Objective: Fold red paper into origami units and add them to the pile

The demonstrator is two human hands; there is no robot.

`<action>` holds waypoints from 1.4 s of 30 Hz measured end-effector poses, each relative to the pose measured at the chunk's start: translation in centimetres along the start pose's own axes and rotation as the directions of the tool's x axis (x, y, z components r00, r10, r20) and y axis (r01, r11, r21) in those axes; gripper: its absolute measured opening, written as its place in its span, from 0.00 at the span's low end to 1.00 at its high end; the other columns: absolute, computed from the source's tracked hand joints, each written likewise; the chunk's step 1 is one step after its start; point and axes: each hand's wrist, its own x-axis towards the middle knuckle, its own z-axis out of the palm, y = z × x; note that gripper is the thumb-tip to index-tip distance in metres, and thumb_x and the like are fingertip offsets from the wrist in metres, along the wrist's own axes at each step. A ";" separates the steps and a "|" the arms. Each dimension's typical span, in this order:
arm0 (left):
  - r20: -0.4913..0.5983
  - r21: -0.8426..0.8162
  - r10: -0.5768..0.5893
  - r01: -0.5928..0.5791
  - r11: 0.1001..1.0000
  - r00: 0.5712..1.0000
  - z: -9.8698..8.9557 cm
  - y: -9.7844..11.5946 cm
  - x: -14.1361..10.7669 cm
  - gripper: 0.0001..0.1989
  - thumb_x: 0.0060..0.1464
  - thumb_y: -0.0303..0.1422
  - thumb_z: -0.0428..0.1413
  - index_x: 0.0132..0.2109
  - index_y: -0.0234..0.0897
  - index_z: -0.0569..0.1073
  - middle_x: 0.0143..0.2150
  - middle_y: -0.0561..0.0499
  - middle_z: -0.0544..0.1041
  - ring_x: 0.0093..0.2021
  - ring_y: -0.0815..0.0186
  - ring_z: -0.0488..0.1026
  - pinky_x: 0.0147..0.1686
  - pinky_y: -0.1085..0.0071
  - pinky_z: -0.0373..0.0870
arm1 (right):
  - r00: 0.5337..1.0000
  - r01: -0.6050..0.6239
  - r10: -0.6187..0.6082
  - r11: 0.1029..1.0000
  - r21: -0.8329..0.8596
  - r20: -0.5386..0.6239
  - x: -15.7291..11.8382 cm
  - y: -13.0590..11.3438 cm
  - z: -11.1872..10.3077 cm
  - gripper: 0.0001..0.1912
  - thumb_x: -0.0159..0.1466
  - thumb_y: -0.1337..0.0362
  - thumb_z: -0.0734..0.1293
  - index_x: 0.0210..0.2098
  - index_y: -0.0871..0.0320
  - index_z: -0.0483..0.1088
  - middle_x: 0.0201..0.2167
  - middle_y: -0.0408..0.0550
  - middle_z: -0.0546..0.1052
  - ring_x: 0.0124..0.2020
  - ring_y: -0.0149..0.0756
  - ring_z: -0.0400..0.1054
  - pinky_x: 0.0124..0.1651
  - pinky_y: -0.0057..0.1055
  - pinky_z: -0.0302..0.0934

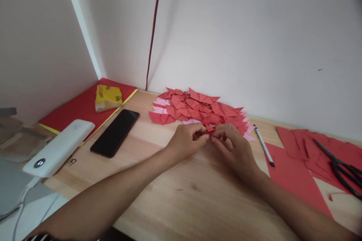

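looks like a craft corner at a desk [166,205], home or office, can't tell which. plain pale wall [240,45] right behind the desk, beyond the grip [209,134]. folded red and pink papers [198,107] piled just past the grip; scissors [339,163], cut red sheets [294,177] and pen [264,145] right of it. phone [115,133] and power bank [59,147] left of it.

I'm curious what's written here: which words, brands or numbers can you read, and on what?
Display of the white power bank: two digits, too blurred to be sure.
Power bank's far end: grey mark, too faint.
Wooden table: perhaps "VA", dark marking.
Yellow packet: black print, too small.
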 end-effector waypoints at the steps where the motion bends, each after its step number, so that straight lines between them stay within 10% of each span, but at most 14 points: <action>1: 0.004 0.010 0.010 -0.010 1.000 1.000 0.0 0.0 0.0 0.04 0.52 0.30 0.53 0.30 0.34 0.69 0.27 0.55 0.71 0.28 0.73 0.66 0.30 0.78 0.61 | 1.000 -0.006 0.006 1.000 0.007 0.002 0.0 0.0 0.0 0.03 0.63 0.67 0.64 0.32 0.55 0.65 0.34 0.45 0.68 0.35 0.34 0.61 0.35 0.31 0.57; 20: 0.111 -0.229 -0.230 0.250 0.941 0.967 0.1 -0.6 0.3 0.06 0.48 0.29 0.53 0.26 0.33 0.71 0.23 0.52 0.74 0.24 0.70 0.71 0.26 0.76 0.66 | 0.993 0.108 -0.116 0.978 -0.179 -0.036 -0.3 0.1 0.2 0.03 0.62 0.68 0.65 0.37 0.56 0.67 0.30 0.45 0.68 0.32 0.35 0.62 0.35 0.34 0.58; 33: 0.067 0.032 -0.107 0.105 0.994 0.992 -0.2 -0.4 0.4 0.06 0.45 0.25 0.53 0.23 0.33 0.69 0.20 0.56 0.68 0.23 0.74 0.63 0.24 0.77 0.56 | 0.982 0.172 -0.186 0.951 -0.257 -0.033 -0.2 0.3 0.3 0.02 0.61 0.68 0.64 0.34 0.54 0.67 0.45 0.52 0.69 0.48 0.45 0.63 0.49 0.46 0.59; 42: 0.087 -0.178 -0.179 0.192 0.965 0.980 0.1 -0.5 0.3 0.05 0.50 0.30 0.53 0.30 0.33 0.73 0.26 0.51 0.75 0.27 0.68 0.73 0.30 0.74 0.67 | 0.998 0.000 -0.005 0.997 -0.072 -0.064 0.0 0.4 0.2 0.04 0.63 0.65 0.63 0.31 0.54 0.65 0.36 0.48 0.73 0.41 0.39 0.67 0.41 0.36 0.62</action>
